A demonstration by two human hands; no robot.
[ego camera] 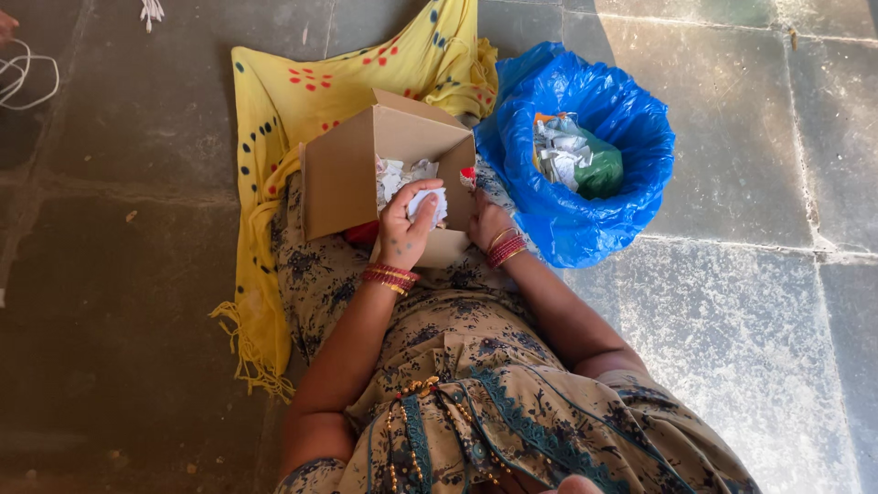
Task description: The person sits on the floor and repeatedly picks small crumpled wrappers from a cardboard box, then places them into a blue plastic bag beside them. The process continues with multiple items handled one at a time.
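An open brown cardboard box (352, 174) rests on my lap, holding crumpled white paper scraps (395, 174). My left hand (402, 224) is at the box's near edge, fingers closed on a small white paper piece (428, 203). My right hand (485, 224) presses against the box's right side wall, steadying it; its fingers are partly hidden behind the box. Both wrists wear red and gold bangles.
A blue plastic bag (585, 215) stands open just right of the box, with white scraps and a green packet (599, 169) inside. A yellow scarf (293, 91) with dots lies under the box. White cord (27, 78) lies far left on the grey stone floor.
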